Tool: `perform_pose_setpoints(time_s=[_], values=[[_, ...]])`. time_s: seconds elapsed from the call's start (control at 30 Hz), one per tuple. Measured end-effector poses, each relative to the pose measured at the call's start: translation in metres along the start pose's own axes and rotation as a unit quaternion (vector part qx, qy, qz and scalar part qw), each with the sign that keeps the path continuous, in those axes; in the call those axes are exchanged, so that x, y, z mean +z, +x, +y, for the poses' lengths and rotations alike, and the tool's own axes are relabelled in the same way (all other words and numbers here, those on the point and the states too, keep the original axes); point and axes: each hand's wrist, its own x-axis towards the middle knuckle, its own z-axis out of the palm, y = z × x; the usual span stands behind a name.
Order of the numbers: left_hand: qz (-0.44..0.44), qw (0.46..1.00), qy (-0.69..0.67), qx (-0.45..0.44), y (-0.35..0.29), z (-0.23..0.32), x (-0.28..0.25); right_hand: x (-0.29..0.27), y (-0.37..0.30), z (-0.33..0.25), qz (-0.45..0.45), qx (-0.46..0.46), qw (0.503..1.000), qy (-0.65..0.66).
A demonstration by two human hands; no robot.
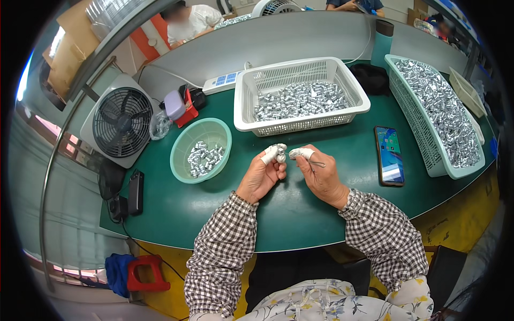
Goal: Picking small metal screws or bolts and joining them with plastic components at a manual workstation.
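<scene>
My left hand (pixel 259 179), with white wraps on its fingertips, pinches a small silvery metal part (pixel 281 155) over the near middle of the table. Just to its right, my right hand (pixel 326 180) is closed on a slim metal tool (pixel 318 163), whose shaft sticks out between the fingers. White wrapping covers fingertips on this hand too. The tool's working end is hidden or too small to make out. Beyond both hands stands a white basket (pixel 303 126) of loose metal parts. A green bowl (pixel 175 170) with fewer parts sits to the left.
At the right, a pale green basket (pixel 415 128) is heaped with metal parts, near a phone (pixel 390 155). A fan (pixel 121 120), a red holder (pixel 187 111), a power strip (pixel 221 82) and a teal bottle (pixel 382 44) edge the green table (pixel 300 230). People sit beyond the partition.
</scene>
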Motion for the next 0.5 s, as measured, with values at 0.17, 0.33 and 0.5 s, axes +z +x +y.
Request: perform_pose_setpoints(time_s=[0.17, 0.33, 0.5], values=[[0.018, 1.0, -0.004, -0.005, -0.0003, -0.0007, -0.0003, 0.0001, 0.0031, -0.0016, -0.013, -0.074, 0.996, -0.039], [0.046, 0.999, -0.007, 0.017, 0.0007, -0.0002, -0.0004, 0.0022, 0.0052, 0.0, -0.056, -0.104, 0.992, -0.039], [0.019, 1.0, 0.006, 0.013, -0.0051, 0.0046, 0.0055, -0.0011, 0.0055, -0.0013, -0.044, -0.121, 0.99, -0.063]])
